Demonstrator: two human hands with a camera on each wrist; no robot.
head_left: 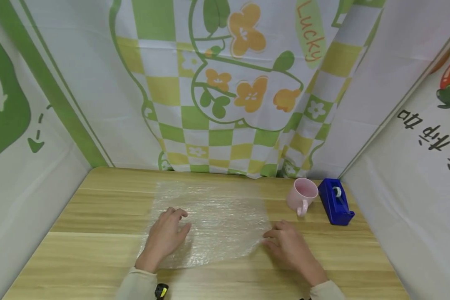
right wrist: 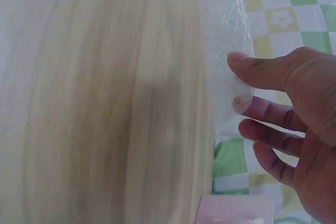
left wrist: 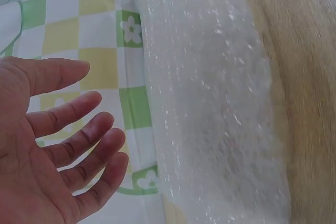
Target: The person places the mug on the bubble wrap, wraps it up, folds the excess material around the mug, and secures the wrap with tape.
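Note:
A clear sheet of bubble wrap (head_left: 217, 221) lies spread on the wooden table, its near right corner slightly raised. At that corner my right hand (head_left: 286, 243) holds the edge between thumb (right wrist: 244, 64) and index finger, whose tip shows through the plastic. The other fingers of this hand are loosely bent. Over the sheet's left part is my left hand (head_left: 166, 233), fingers spread and relaxed, with nothing in it. In the left wrist view the left hand (left wrist: 58, 140) is apart from the bubble wrap (left wrist: 210, 93).
Toward the back right of the table (head_left: 97, 216) stand a pink mug (head_left: 297, 198), its handle facing forward, and a blue tape dispenser (head_left: 333, 204). A checked, flowered curtain (head_left: 225, 137) hangs behind the far edge. White printed cloth walls border both sides.

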